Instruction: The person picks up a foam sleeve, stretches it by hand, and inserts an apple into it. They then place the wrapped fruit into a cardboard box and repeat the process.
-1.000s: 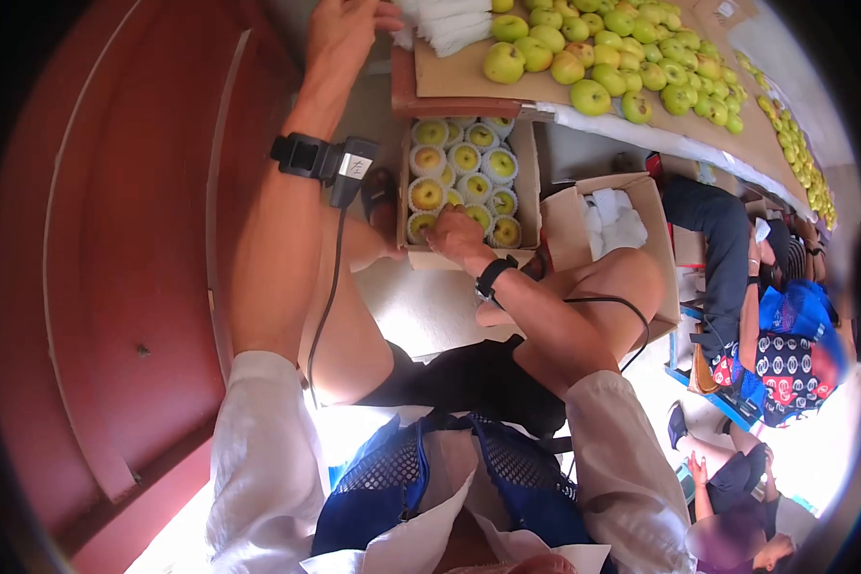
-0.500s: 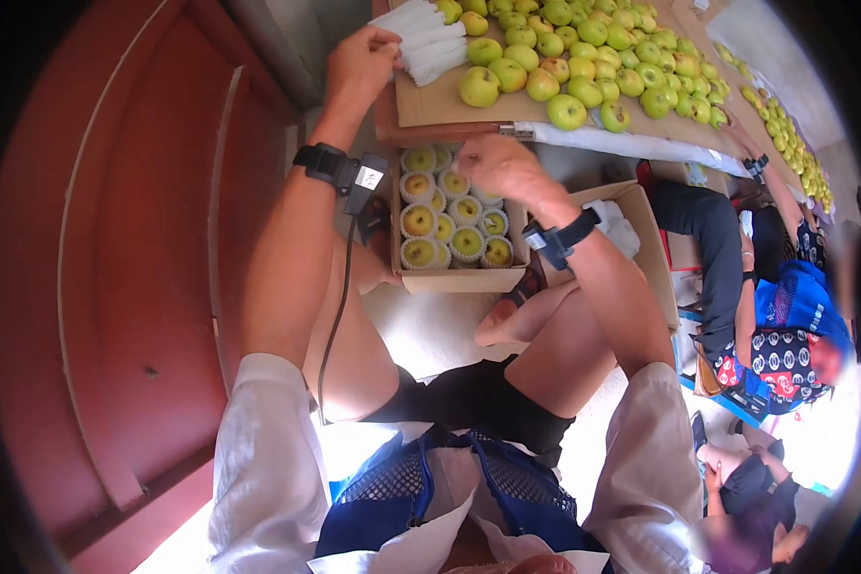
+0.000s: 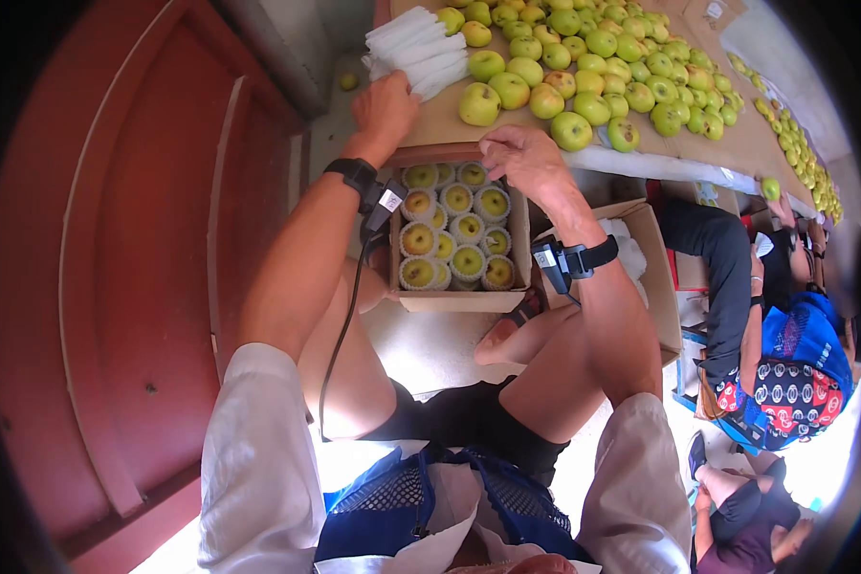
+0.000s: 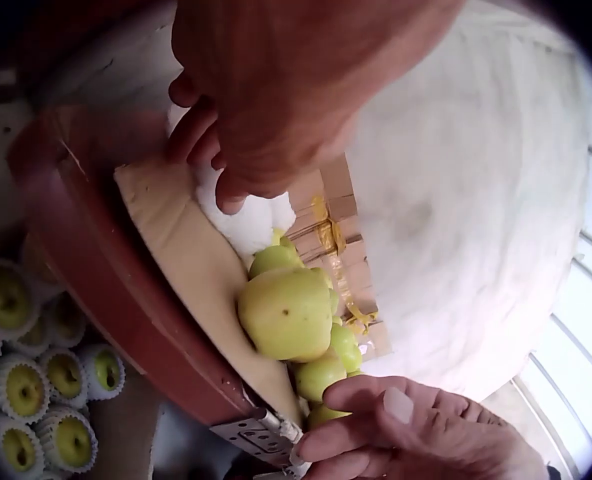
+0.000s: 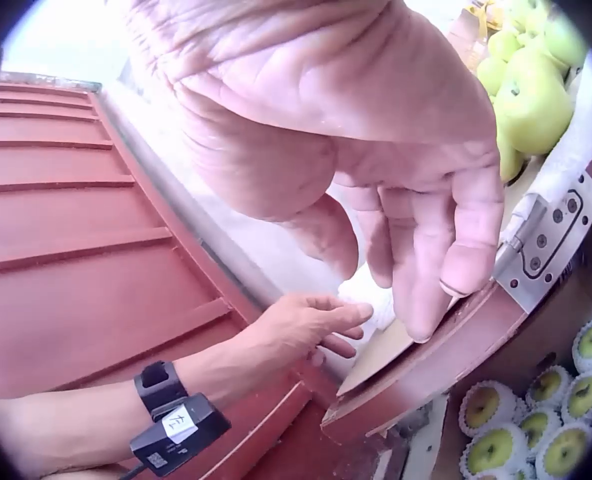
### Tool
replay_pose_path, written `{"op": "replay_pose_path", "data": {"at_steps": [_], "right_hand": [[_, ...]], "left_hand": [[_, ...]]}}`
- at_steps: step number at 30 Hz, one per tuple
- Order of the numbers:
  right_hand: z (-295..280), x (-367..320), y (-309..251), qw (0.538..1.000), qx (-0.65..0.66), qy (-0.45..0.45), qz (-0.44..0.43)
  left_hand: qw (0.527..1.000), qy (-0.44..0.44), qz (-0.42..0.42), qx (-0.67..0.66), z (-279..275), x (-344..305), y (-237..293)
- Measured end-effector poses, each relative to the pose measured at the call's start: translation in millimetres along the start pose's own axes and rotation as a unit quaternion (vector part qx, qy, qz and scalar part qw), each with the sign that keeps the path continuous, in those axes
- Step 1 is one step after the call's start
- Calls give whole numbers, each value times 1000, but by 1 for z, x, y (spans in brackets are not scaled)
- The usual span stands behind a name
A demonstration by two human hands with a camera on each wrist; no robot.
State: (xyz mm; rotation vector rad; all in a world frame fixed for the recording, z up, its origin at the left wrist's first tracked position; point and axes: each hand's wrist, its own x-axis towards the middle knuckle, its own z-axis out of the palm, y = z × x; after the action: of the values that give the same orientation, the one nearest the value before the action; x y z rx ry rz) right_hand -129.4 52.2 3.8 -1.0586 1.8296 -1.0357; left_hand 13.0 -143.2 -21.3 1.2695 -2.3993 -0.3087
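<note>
A stack of white foam fruit nets (image 3: pixel 421 48) lies on the cardboard-covered table edge beside a heap of yellow-green apples (image 3: pixel 593 72). My left hand (image 3: pixel 386 113) is at the near end of this stack. In the left wrist view, its bent fingertips are right at the white nets (image 4: pixel 251 222), with no net drawn out between them. My right hand (image 3: pixel 528 165) hovers near the table edge with loosely bent fingers and nothing in its grasp. Below it stands an open cardboard box (image 3: pixel 459 301), filled with apples in white foam nets (image 3: pixel 469 260).
A second cardboard box (image 3: pixel 668 282) with white material inside stands to the right. A red wooden door (image 3: pixel 153 287) is at the left. A metal latch (image 5: pixel 551 245) sits on the table edge. Other people work on the right, one in a blue vest (image 3: pixel 799 325).
My right hand has risen from the packed apples in the box to the table edge. My left hand has come to the near end of the foam nets.
</note>
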Motion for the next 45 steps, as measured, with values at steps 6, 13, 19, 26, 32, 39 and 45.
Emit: {"op": "replay_pose_path", "data": {"at_steps": [6, 13, 19, 26, 32, 39, 45], "right_hand": [[-2, -2, 2, 999, 0, 25, -34], [3, -1, 1, 1000, 0, 24, -18], [8, -1, -5, 999, 9, 26, -30], [13, -1, -13, 1000, -23, -5, -21], [17, 7, -2, 998, -42, 17, -52], [19, 9, -2, 998, -38, 11, -54], [19, 15, -1, 999, 6, 19, -37]], "left_hand": [[999, 32, 35, -19, -9, -5, 12], [973, 109, 194, 56, -13, -4, 9], [941, 168, 275, 100, -18, -7, 25], [975, 53, 215, 24, -4, -3, 6], [968, -23, 86, -234, -5, 1, -9], [927, -47, 12, -372, -11, 15, -24], [747, -125, -106, -644, -26, 12, -15]]}}
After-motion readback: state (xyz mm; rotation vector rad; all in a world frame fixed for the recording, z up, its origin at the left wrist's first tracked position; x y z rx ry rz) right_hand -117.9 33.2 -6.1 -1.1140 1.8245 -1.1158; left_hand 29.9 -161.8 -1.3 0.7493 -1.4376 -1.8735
